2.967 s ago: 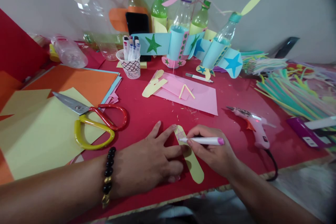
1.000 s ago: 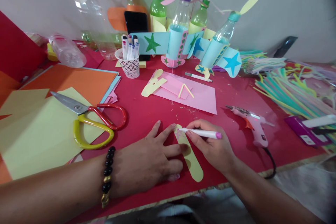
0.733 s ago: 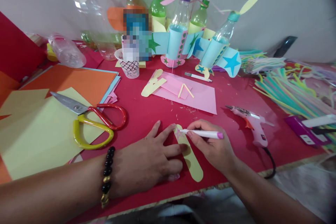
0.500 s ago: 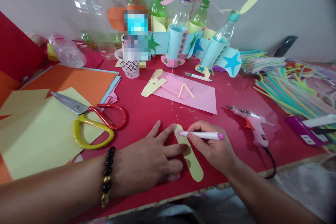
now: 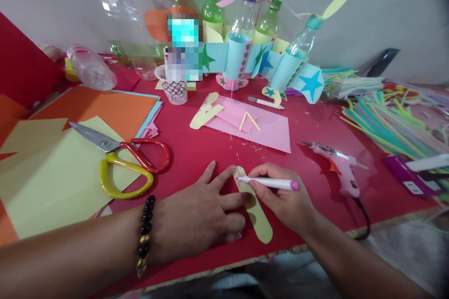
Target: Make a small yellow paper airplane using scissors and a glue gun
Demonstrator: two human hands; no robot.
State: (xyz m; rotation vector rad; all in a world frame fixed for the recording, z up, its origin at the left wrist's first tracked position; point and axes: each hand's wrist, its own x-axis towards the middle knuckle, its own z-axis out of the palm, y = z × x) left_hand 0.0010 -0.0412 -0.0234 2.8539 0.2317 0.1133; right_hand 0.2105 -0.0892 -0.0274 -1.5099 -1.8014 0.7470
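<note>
A pale yellow paper strip [image 5: 258, 222] with rounded ends lies slanted on the red tabletop. My left hand [image 5: 206, 212], fingers spread, presses on its upper part and left edge. Between the fingertips of my right hand [image 5: 286, 201] is a white marker [image 5: 277, 182] with a pink end. Its tip touches the strip near the upper end, where a small pink mark shows. Beyond my hands lies a pink paper sheet [image 5: 273, 131] with smaller yellow paper pieces [image 5: 206, 114] on and beside it.
Large scissors [image 5: 131, 156] rest on coloured paper at left. A pink glue gun [image 5: 336, 166] with a cord lies at right, near bundled pipe cleaners [image 5: 382, 124]. Bottles decorated like planes [image 5: 235, 56] and a patterned paper cup [image 5: 175, 91] stand along the back.
The marker's tip has shifted very slightly on the strip. My left hand stays in place, and the whole view has moved a little.
</note>
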